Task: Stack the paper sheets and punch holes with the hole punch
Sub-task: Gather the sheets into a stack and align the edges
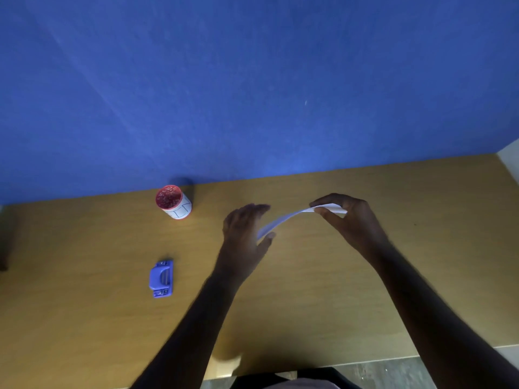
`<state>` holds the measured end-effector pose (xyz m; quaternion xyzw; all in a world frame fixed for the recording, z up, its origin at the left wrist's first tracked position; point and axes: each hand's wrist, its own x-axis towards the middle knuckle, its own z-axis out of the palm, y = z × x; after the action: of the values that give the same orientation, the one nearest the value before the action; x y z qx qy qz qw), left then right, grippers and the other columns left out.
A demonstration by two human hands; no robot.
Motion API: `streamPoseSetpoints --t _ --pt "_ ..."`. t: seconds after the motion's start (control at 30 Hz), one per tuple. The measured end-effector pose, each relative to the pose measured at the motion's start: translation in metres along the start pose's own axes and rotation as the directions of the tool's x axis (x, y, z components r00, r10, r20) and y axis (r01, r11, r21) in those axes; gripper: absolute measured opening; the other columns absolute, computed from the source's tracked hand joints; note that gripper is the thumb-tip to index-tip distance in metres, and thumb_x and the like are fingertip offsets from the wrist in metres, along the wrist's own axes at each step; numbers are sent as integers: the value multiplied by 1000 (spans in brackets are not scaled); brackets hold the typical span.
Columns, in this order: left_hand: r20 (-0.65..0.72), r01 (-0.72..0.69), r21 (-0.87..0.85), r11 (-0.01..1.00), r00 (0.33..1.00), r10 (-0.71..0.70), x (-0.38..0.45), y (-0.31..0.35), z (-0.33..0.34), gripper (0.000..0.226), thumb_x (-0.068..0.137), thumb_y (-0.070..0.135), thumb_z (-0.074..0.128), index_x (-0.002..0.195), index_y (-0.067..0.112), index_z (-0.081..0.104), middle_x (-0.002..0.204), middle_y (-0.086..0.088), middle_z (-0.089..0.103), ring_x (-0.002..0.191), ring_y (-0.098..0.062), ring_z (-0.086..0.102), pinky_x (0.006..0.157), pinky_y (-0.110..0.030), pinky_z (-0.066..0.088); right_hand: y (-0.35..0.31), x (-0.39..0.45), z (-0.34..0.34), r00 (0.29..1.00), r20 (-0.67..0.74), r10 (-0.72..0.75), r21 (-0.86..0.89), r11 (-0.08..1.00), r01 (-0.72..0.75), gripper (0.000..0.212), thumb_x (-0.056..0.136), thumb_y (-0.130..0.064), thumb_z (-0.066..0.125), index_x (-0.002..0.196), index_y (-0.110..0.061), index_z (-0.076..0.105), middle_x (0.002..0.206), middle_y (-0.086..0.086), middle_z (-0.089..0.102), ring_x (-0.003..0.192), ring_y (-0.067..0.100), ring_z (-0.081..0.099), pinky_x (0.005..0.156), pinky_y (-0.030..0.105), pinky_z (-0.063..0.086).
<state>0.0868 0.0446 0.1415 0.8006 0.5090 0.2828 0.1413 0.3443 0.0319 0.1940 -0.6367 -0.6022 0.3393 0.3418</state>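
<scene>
Stacking step, it seems — both hands, left hand (pixel 247 231) and right hand (pixel 346 217), grip clamped on the paper sheets (pixel 283 219) above the tabletop (pixel 365 290); next, squaring them toward the hole punch (pixel 161 278) at eight o'clock.

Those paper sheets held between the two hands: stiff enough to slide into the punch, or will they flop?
Probably floppy: the paper sheets bow in an arc between the left hand and right hand. They look thin and light, so one hand alone would likely let the free end droop. Supporting both ends, or laying them on the desk, seems safer before reaching the hole punch.
</scene>
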Motion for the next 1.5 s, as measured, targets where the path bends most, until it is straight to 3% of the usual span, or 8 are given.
streamPoseSetpoints --t 0.1,0.2,0.4,0.6,0.73,0.9,1.17,1.5 --pt "15 11 -29 1000 1000 -10 3 12 1 36 84 12 81 119 14 72 115 -3 76 119 -24 63 105 -35 42 -11 1 -3 996 30 -86 -49 995 88 18 94 -8 72 101 -23 80 99 -17 78 101 -3 70 88 12 50" --pt "133 93 -123 988 988 -77 7 20 -5 17 99 16 62 113 18 70 95 -1 77 89 -25 71 77 -32 53 -17 4 -6 987 21 -158 -99 982 160 22 90 -2 74 102 -18 80 100 -15 78 99 -5 71 89 12 51" --pt "233 291 -307 906 946 -225 3 21 -14 23 104 25 56 124 27 68 111 13 78 99 -9 72 84 -31 58 -4 9 -10 966 -144 -212 -205 962 181 54 76 -35 90 125 -30 69 137 -15 63 131 12 58 114 51 42" --pt "257 448 -473 759 894 -367 -1 18 -19 20 103 26 63 121 30 71 105 31 73 103 8 68 88 -27 58 18 3 -6 943 -302 138 114 988 -107 116 64 -47 96 159 -25 31 166 -7 33 153 8 31 126 41 28" --pt "301 498 -606 621 865 -401 -3 11 -18 19 100 27 69 117 37 72 115 22 76 111 2 70 97 -30 56 24 0 5 982 -137 133 539 841 -38 66 76 -12 92 134 -15 60 134 3 71 127 20 66 108 47 52" --pt "328 499 -676 542 863 -384 -5 11 -18 25 100 23 70 125 24 73 119 15 77 115 -5 71 100 -32 55 17 -15 27 986 -70 153 676 734 -66 29 87 -7 79 115 -3 76 118 12 78 109 32 74 94 47 58" --pt "324 550 -616 564 830 -455 -6 6 -13 24 98 20 72 98 44 73 101 32 76 97 8 72 88 -25 58 12 -15 41 981 -107 163 611 789 -65 21 90 -4 78 111 -5 79 109 5 81 99 21 78 79 31 61" --pt "392 602 -594 534 796 -462 -18 -4 -7 19 99 26 71 117 29 74 113 17 78 108 -3 72 102 -41 58 30 -20 52 969 -77 235 500 850 -166 25 84 -11 85 108 -10 80 102 -2 82 92 17 79 76 31 63"
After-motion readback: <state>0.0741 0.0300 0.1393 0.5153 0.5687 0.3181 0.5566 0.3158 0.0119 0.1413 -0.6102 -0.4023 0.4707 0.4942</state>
